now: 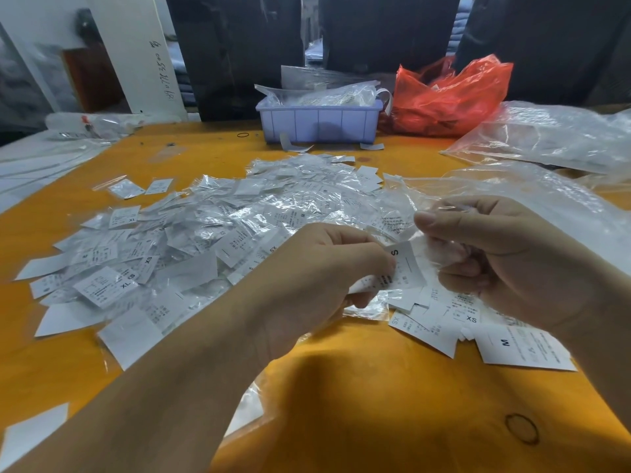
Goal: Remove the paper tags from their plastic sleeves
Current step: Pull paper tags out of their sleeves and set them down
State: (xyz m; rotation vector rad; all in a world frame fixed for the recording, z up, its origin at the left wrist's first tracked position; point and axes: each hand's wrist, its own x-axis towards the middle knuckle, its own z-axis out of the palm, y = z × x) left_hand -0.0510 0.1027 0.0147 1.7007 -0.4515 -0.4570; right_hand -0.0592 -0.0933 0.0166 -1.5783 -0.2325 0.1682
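Note:
My left hand (317, 268) pinches a white paper tag (404, 268) printed with an S, held just above the orange table (341, 387). My right hand (505, 254) pinches a clear plastic sleeve (440, 250) at the tag's right end. The tag sticks out of the sleeve toward the left hand. A wide heap of sleeved tags (191, 240) covers the table to the left and behind my hands. Bare paper tags (444, 322) marked XS and M lie under my right hand.
A lilac plastic bin (319, 126) holding plastic bags stands at the back centre. A red plastic bag (450, 97) sits to its right. Large clear bags (546, 138) lie at the right. A rubber band (521, 428) lies near the front right.

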